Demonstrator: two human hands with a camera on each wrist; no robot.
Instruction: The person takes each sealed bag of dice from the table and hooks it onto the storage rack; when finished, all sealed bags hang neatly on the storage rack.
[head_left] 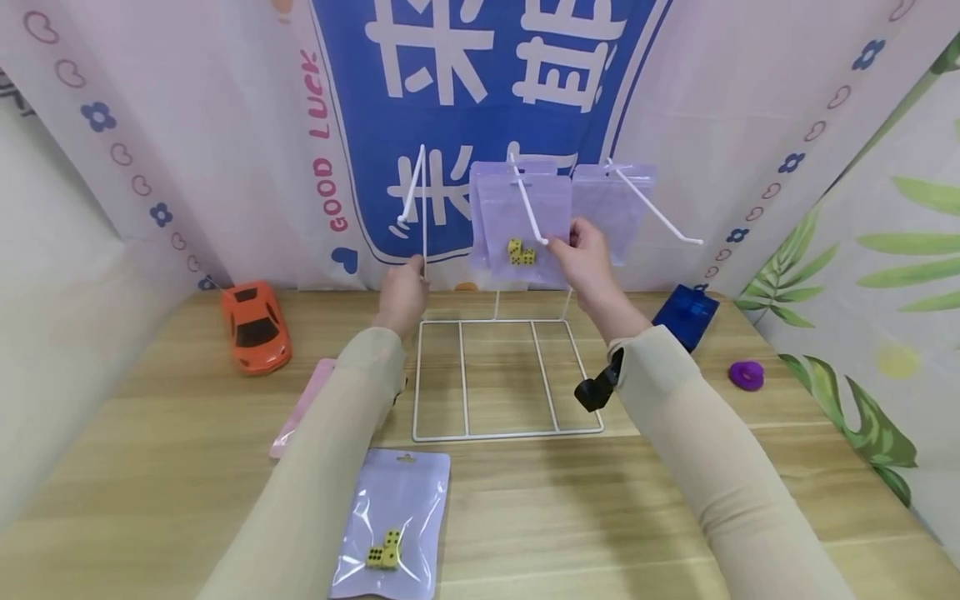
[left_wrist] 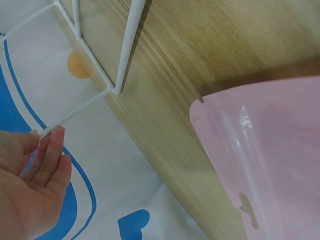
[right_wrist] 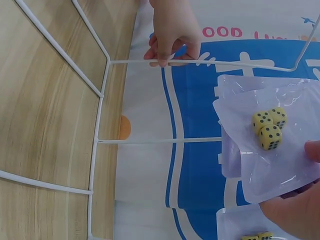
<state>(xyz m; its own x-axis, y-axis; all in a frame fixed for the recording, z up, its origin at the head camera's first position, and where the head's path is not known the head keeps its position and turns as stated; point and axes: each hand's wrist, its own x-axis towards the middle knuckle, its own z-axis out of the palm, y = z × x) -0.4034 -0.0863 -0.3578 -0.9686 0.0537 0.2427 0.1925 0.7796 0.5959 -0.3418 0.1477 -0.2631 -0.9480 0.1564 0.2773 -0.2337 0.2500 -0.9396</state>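
My left hand [head_left: 402, 292] pinches the left upright wire [left_wrist: 80, 107] of a white wire display rack [head_left: 510, 436]. With thumb and fingers, my right hand [head_left: 588, 260] grips the lower right edge of a pale purple pouch [head_left: 497, 218]. Yellow dice [right_wrist: 270, 136] show through its front. This pouch is at the rack's middle hook [head_left: 529, 204], in front of another purple pouch [right_wrist: 231, 160]. On the right hook [head_left: 654, 205] hangs one more purple pouch [head_left: 633, 200]. The left hook [head_left: 411, 185] carries nothing.
A purple pouch with dice [head_left: 420, 500] lies on the wooden table near the front. Left of the rack are a pink pouch [head_left: 303, 408] and an orange toy car [head_left: 257, 333]. To the right lie a blue object [head_left: 686, 315] and a purple ring [head_left: 746, 375]. A printed curtain hangs behind.
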